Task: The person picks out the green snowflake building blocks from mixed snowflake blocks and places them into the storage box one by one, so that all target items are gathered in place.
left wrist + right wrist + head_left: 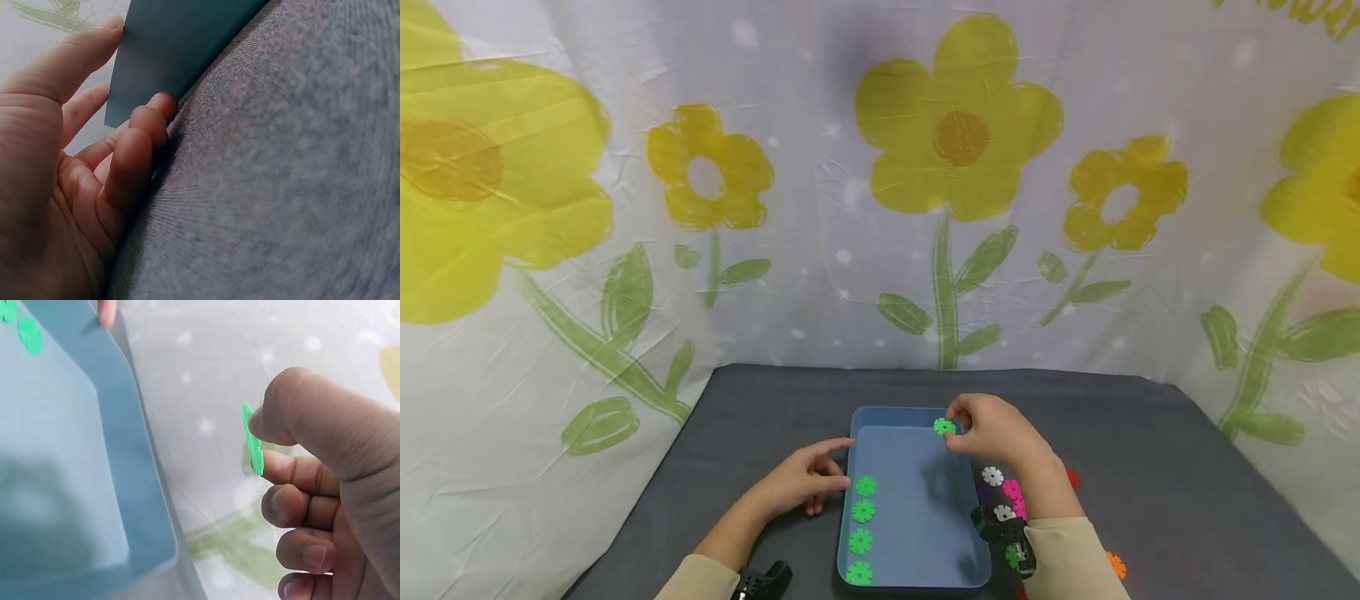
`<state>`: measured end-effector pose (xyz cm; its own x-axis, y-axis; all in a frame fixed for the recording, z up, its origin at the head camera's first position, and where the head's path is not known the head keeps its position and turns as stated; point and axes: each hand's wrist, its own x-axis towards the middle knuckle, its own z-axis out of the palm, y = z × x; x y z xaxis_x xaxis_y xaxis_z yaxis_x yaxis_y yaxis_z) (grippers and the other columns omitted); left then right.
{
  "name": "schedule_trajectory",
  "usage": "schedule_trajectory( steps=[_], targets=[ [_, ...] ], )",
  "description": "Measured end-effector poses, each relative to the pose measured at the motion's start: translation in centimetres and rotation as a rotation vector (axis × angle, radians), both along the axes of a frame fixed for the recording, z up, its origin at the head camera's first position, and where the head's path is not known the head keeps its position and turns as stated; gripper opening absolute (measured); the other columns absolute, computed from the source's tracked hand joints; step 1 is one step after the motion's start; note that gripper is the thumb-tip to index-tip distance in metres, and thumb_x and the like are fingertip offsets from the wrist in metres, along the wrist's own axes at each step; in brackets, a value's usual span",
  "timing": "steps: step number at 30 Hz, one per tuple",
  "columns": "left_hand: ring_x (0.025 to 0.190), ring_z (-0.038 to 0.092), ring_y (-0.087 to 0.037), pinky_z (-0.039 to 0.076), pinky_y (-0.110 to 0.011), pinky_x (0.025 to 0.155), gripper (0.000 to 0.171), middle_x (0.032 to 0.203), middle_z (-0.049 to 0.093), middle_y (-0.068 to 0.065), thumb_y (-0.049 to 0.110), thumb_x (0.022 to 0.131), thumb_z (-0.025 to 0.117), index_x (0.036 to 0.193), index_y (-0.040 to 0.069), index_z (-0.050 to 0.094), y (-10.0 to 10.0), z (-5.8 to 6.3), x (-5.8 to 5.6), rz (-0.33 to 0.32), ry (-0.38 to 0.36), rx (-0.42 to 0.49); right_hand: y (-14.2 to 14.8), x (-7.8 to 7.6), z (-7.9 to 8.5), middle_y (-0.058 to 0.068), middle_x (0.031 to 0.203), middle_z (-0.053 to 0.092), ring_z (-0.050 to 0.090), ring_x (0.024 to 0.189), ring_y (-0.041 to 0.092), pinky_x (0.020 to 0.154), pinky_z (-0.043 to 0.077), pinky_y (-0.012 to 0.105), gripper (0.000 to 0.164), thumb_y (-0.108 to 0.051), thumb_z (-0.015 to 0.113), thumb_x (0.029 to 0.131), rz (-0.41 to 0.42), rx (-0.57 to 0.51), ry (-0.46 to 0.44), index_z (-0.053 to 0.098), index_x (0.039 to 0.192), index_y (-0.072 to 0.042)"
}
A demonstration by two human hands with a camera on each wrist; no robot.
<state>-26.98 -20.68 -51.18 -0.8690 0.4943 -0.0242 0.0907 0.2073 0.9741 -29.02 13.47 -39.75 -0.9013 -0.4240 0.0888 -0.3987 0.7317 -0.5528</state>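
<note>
Discs (992, 476) of white, pink and orange lie right of the tray (917, 508), partly blocked from us by the right forearm (1051, 485). We see smooth blue walls, rounded corners, grey cloth (775, 404) beneath, and four notched green discs (861, 542) lining the left side. The right hand (990, 425) pinches another green disc (943, 427) at the far right corner, though whether it touches the tray we cannot tell; the left hand (796, 483), thumb and forefinger spread, touches the left rim.

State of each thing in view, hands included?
tray: open side up
four green discs: flat in tray, column along left side
held green disc: pinched, near tray's far right corner
right hand: pinching that disc
left hand: touching tray's left side
loose discs: scattered right of tray
</note>
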Motion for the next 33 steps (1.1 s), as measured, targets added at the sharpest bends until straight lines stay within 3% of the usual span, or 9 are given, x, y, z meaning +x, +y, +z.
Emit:
schedule_trajectory(
  steps=[11,19,27,33],
  targets=[
    [0.051,0.054,-0.016,0.050,-0.030,0.048,0.069,0.097,0.071,-0.011,0.018,0.098,0.074,0.157,0.008,0.041,0.2,0.0,0.1,0.013,-0.007,-0.001,-4.2,-0.6,-0.6,-0.001,0.077,0.052,0.047,0.070,0.014,0.067,0.041,0.038,0.017,-0.023,0.077,0.088,0.118,0.039,0.017,0.068,0.100,-0.016],
    [0.051,0.054,-0.015,0.049,-0.029,0.047,0.067,0.096,0.071,-0.010,0.017,0.099,0.072,0.157,0.007,0.041,0.3,0.0,0.2,0.018,-0.017,0.002,-6.8,-1.2,-1.5,-0.004,0.081,0.059,0.050,0.067,0.015,0.063,0.045,0.036,0.023,-0.025,0.076,0.085,0.151,0.116,-0.035,0.070,0.105,-0.015],
    [0.051,0.054,-0.014,0.049,-0.028,0.048,0.069,0.096,0.071,-0.010,0.020,0.098,0.074,0.157,0.008,0.041,0.0,-0.1,0.0,0.007,-0.013,0.013,-9.0,-2.3,-2.8,-0.005,0.069,0.056,0.045,0.058,0.010,0.059,0.045,0.032,0.024,-0.025,0.077,0.082,0.225,0.208,-0.036,0.074,0.103,-0.013],
    [0.050,0.054,-0.014,0.049,-0.028,0.047,0.069,0.097,0.071,-0.009,0.019,0.098,0.074,0.157,0.007,0.041,0.0,-0.1,0.1,-0.008,-0.024,0.037,-10.6,-2.9,-3.9,-0.009,0.089,0.067,0.057,0.070,0.008,0.068,0.053,0.034,0.027,-0.026,0.080,0.078,0.256,0.328,-0.009,0.076,0.102,-0.013]
  ],
)
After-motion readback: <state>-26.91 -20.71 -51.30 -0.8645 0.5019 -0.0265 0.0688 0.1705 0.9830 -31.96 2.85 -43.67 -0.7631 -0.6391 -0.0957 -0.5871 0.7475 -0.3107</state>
